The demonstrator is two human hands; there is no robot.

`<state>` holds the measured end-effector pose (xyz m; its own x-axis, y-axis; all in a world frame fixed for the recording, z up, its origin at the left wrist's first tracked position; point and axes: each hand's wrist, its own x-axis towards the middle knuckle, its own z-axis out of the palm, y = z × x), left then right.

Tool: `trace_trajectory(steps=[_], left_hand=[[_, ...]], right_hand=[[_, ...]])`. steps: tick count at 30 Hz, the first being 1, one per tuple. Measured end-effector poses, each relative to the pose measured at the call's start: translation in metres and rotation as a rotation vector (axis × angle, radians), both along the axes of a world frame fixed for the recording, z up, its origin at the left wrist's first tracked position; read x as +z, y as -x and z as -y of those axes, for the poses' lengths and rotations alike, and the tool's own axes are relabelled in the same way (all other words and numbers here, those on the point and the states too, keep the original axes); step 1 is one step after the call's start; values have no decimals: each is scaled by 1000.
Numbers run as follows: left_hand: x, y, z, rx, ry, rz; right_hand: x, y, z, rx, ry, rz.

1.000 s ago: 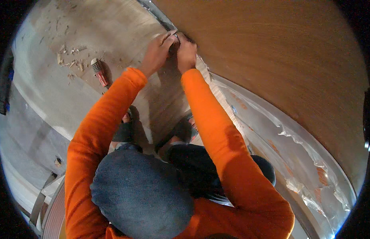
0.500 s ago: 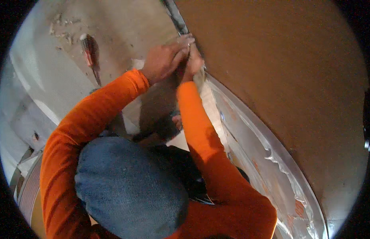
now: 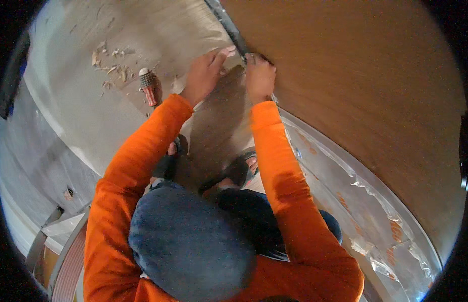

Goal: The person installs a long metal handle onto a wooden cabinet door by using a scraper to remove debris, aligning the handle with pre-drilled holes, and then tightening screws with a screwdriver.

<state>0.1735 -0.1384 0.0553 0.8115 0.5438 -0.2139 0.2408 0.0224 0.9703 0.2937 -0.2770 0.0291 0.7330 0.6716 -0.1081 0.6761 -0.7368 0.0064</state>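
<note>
A large brown wood panel (image 3: 344, 75) fills the right side, with a narrow dark strip (image 3: 231, 30) along its left edge. My right hand (image 3: 260, 78) is closed at that edge, its fingertips pinched near the strip; what lies between them is too small to make out. Just left of it, my left hand (image 3: 204, 73) reaches toward the strip, fingers stretched out and thumb apart, with nothing visible in it. A screwdriver (image 3: 149, 90) with a red handle and pale end lies beyond my left sleeve, which hides its shaft.
Wood shavings (image 3: 113, 65) lie scattered on the dusty floor (image 3: 163, 25) at the upper left. Wrinkled clear plastic film (image 3: 365, 216) runs along the panel's near edge. My sandalled feet (image 3: 244, 168) and bent knee (image 3: 188, 241) are below my hands. A ridged round object (image 3: 70, 267) sits at the lower left.
My hands, close together at the panel edge before, are now apart, the right one shifted right and the left one slightly lower. The whole view has shifted, so the floor items appear farther right.
</note>
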Motion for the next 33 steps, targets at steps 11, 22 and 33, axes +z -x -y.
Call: trace_trajectory(steps=[11, 22, 33], left_hand=[[-45, 3, 5, 116, -15, 21], [-68, -24, 44, -130, -49, 63], [-22, -5, 86, -318, -471, 30]], right_hand=[[21, 10, -52, -360, 147, -264], [-11, 18, 2, -100, -260, -152], [-55, 41, 64, -250, -669, -89]])
